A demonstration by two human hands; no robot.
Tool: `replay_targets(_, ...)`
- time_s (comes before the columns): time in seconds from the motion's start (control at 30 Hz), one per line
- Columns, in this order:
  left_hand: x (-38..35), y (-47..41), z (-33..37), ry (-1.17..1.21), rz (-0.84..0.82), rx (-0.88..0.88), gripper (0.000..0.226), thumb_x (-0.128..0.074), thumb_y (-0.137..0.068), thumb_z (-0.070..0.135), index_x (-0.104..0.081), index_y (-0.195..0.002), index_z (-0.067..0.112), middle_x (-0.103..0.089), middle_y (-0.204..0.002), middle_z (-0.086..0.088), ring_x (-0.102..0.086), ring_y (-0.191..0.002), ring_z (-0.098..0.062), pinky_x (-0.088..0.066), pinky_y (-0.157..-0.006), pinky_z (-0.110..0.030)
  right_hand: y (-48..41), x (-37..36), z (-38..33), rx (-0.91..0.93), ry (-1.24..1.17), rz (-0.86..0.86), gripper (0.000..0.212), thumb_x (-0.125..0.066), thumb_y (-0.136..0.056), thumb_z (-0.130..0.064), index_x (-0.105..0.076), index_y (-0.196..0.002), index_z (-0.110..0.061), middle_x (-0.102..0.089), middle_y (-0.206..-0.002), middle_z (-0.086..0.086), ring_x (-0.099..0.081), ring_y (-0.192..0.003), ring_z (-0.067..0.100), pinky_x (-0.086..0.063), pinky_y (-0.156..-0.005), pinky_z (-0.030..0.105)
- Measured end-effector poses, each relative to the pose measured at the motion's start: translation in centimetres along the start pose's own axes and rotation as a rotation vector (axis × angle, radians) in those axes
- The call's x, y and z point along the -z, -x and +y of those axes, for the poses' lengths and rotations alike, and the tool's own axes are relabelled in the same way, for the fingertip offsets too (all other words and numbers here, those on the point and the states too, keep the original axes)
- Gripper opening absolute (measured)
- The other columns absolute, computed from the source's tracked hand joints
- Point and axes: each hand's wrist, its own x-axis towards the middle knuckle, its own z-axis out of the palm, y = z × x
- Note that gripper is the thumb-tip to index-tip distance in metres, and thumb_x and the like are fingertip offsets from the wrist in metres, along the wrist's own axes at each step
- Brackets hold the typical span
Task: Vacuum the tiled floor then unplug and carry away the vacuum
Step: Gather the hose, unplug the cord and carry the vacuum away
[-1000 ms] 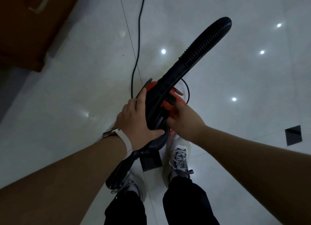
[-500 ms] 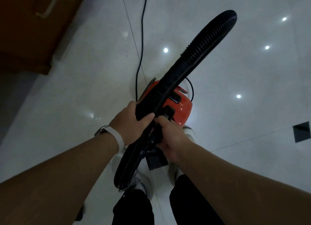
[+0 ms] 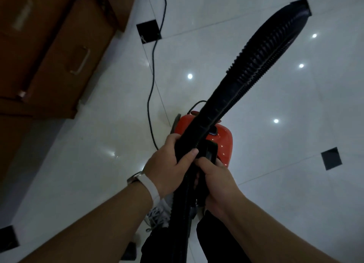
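Note:
A red canister vacuum (image 3: 222,142) hangs or stands just in front of my feet on the white tiled floor (image 3: 98,164). Its black ribbed hose (image 3: 256,66) stretches up and away to the upper right, its flat open end at the top. My left hand (image 3: 167,168) grips the lower part of the hose, thumb across it. My right hand (image 3: 214,180) holds the black handle of the vacuum right beside the left hand. A black power cord (image 3: 151,85) runs from the vacuum up the floor and out of view at the top.
A brown wooden cabinet (image 3: 49,56) with metal drawer handles fills the upper left. Small black inset tiles (image 3: 148,31) dot the floor. My white shoes (image 3: 157,213) and dark trousers are below the hands.
Both hands have drawn nearer to me with the hose and handle. The red vacuum body shows more beyond them. My view has shifted, and the cabinet now shows much more at the left.

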Motion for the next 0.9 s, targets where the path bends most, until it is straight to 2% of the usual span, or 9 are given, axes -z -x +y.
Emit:
replay_targets(0.1,1.6,1.4,3.9,0.065,0.015,-0.028,0.04,-0.054,-0.084,0.061,-0.044,-0.115,0.037,-0.068,-0.091,0.012,-0.067,-0.078,-0.006,-0.058,-0.069,-0.04,3.6,-0.7,-3.0,0.042,0.031,0.003,0.014,-0.065,-0.091,-0.009,-0.068,-0.104,-0.005,-0.068,-0.067,0.008,-0.065,-0.055,0.019,-0.055,-0.053,0.031)
replay_targets(0.17,2.9,2.4,7.1,0.091,0.033,-0.036,0.037,-0.057,-0.087,0.057,-0.047,-0.114,0.033,-0.068,-0.091,0.011,-0.067,-0.079,-0.005,-0.058,-0.07,-0.039,6.2,-1.3,-5.4,0.084,0.051,0.012,0.005,-0.064,-0.091,-0.009,-0.066,-0.096,-0.008,-0.063,-0.056,0.002,-0.06,-0.047,0.015,-0.05,-0.049,0.028)
replay_targets(0.2,3.6,3.0,9.0,0.096,0.045,-0.045,0.034,-0.058,-0.088,0.053,-0.048,-0.112,0.032,-0.067,-0.091,0.011,-0.066,-0.079,-0.004,-0.058,-0.07,-0.036,7.6,-1.6,-6.7,0.109,0.062,0.016,0.001,-0.064,-0.091,-0.009,-0.065,-0.09,-0.01,-0.06,-0.053,0.001,-0.056,-0.044,0.014,-0.048,-0.047,0.027)
replay_targets(0.3,5.9,4.9,14.7,0.112,0.084,-0.072,0.027,-0.059,-0.089,0.049,-0.049,-0.107,0.031,-0.066,-0.088,0.013,-0.063,-0.074,0.004,-0.052,-0.064,-0.022,12.0,-2.5,-10.3,0.186,0.082,-0.007,0.012,-0.063,-0.092,-0.009,-0.06,-0.08,-0.013,-0.053,-0.053,0.001,-0.048,-0.043,0.014,-0.044,-0.044,0.025)
replay_targets(0.4,8.4,7.4,19.8,0.118,0.127,-0.099,0.027,-0.058,-0.089,0.048,-0.051,-0.106,0.028,-0.065,-0.087,0.013,-0.062,-0.073,0.003,-0.047,-0.062,-0.019,16.7,-3.5,-13.5,0.263,0.111,-0.032,0.015,-0.063,-0.091,-0.01,-0.059,-0.078,-0.015,-0.052,-0.052,-0.001,-0.046,-0.046,0.015,-0.042,-0.046,0.027)
replay_targets(0.6,12.3,12.9,29.4,0.101,0.168,-0.201,0.031,-0.059,-0.089,0.048,-0.052,-0.111,0.026,-0.065,-0.09,0.013,-0.063,-0.078,0.002,-0.05,-0.065,-0.022,26.6,-4.8,-19.0,0.385,0.19,-0.062,0.005,-0.064,-0.089,-0.013,-0.061,-0.085,-0.014,-0.057,-0.056,-0.002,-0.05,-0.047,0.015,-0.044,-0.047,0.028)
replay_targets(0.77,13.9,16.6,35.6,0.084,0.214,-0.291,0.026,-0.06,-0.09,0.043,-0.049,-0.111,0.031,-0.064,-0.091,0.016,-0.061,-0.08,0.005,-0.048,-0.065,-0.019,33.6,-4.9,-22.1,0.461,0.243,-0.072,0.004,-0.063,-0.088,-0.01,-0.063,-0.091,-0.008,-0.06,-0.066,0.009,-0.055,-0.061,0.027,-0.048,-0.059,0.039)
replay_targets(0.83,14.3,18.0,37.5,0.104,0.227,-0.306,0.029,-0.06,-0.09,0.045,-0.051,-0.113,0.03,-0.065,-0.093,0.015,-0.062,-0.081,0.005,-0.052,-0.069,-0.024,36.1,-4.8,-23.2,0.487,0.267,-0.073,0.008,-0.065,-0.086,-0.012,-0.065,-0.092,-0.005,-0.062,-0.069,0.01,-0.058,-0.065,0.029,-0.05,-0.061,0.04)
replay_targets(0.9,14.6,19.4,39.5,0.137,0.245,-0.322,0.036,-0.06,-0.087,0.05,-0.052,-0.115,0.028,-0.066,-0.094,0.015,-0.064,-0.083,0.002,-0.055,-0.073,-0.031,38.3,-4.6,-24.5,0.515,0.292,-0.08,0.005,-0.065,-0.087,-0.012,-0.065,-0.086,-0.007,-0.064,-0.064,0.005,-0.062,-0.061,0.025,-0.052,-0.06,0.035)
